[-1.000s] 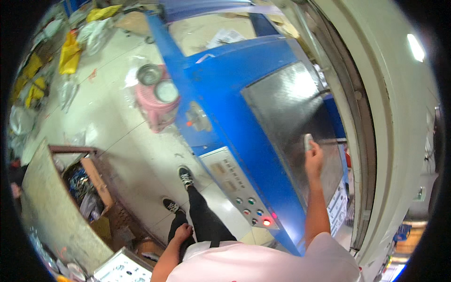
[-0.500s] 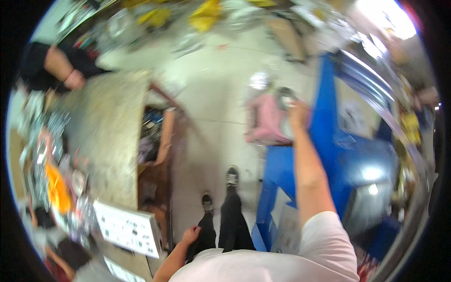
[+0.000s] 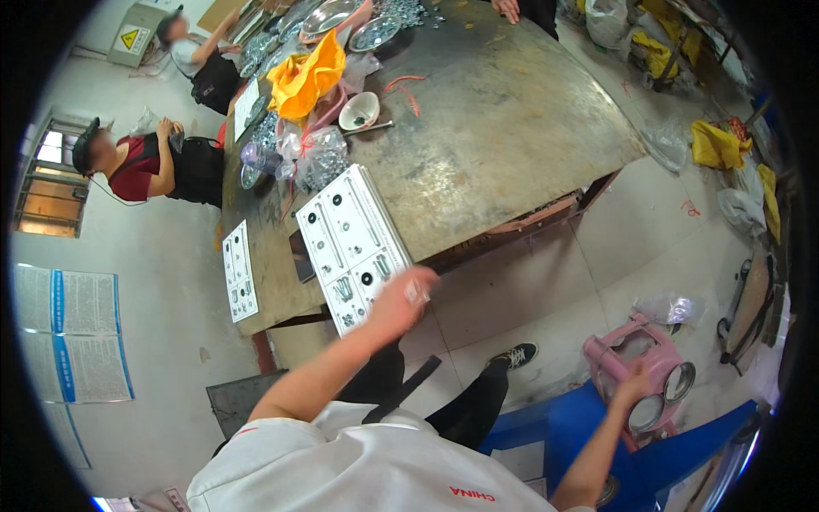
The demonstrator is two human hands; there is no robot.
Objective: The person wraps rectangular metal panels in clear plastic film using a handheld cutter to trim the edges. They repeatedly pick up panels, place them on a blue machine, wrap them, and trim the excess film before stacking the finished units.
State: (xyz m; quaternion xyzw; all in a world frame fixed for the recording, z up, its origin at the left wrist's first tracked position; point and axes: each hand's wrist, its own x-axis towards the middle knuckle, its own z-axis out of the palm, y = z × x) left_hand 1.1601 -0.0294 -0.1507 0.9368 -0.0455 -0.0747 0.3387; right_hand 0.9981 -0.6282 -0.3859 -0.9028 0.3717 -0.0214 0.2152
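Observation:
My left hand (image 3: 404, 300) is closed at the corner of a stack of white picture sheets (image 3: 351, 230) on the metal-topped table (image 3: 503, 111). Something small and pale shows at its fingers, too blurred to name. Low on the right, my right hand (image 3: 631, 384) is over a pink plastic stool (image 3: 607, 363), close beside two round, shiny, ring-like things (image 3: 680, 382). Its fingers are partly hidden, and I cannot tell whether it grips one of them.
An orange bag (image 3: 309, 78), a white bowl (image 3: 359, 111) and clear bags of metal parts (image 3: 322, 158) crowd the table's left side. Two people stand beyond that side; another person's hand (image 3: 507, 8) rests at the far edge. A blue surface (image 3: 554, 427) is beside the stool.
The view has swung left toward the table. My left hand has risen from beside my leg to the sheets. My right hand is still at the pink stool.

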